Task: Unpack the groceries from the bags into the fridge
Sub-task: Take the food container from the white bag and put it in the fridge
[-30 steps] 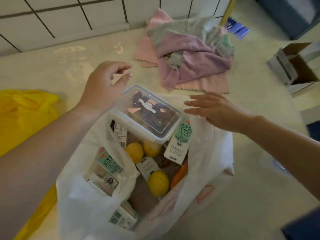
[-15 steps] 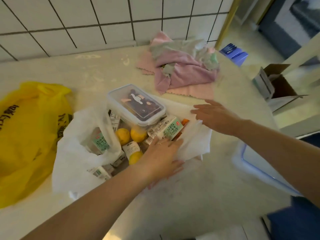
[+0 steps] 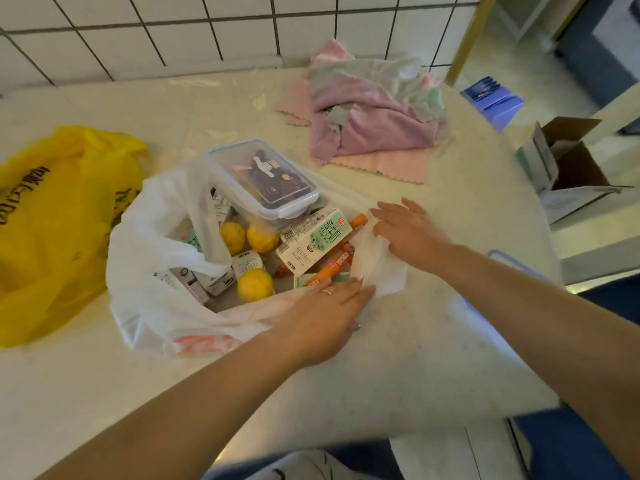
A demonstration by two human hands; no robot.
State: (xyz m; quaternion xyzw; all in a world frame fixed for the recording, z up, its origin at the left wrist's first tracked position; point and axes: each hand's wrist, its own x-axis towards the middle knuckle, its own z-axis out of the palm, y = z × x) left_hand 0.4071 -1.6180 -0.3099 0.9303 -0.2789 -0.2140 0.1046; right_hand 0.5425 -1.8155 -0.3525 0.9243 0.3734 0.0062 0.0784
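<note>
Groceries now lie exposed in the white bag [image 3: 149, 244] on the counter [image 3: 398, 358], its mouth spread wider than a moment ago. Left hand [image 3: 325, 320] presses the near edge flat, fingers straight; right hand [image 3: 408, 233] flattens the far flap beside the milk carton [image 3: 311, 244].

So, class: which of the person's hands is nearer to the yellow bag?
Left. The left hand rests on the white bag's near edge, closer to the yellow bag; the right hand lies farther away, past the milk carton.

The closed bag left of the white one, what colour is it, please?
Yellow bag, black print; head view.
</note>
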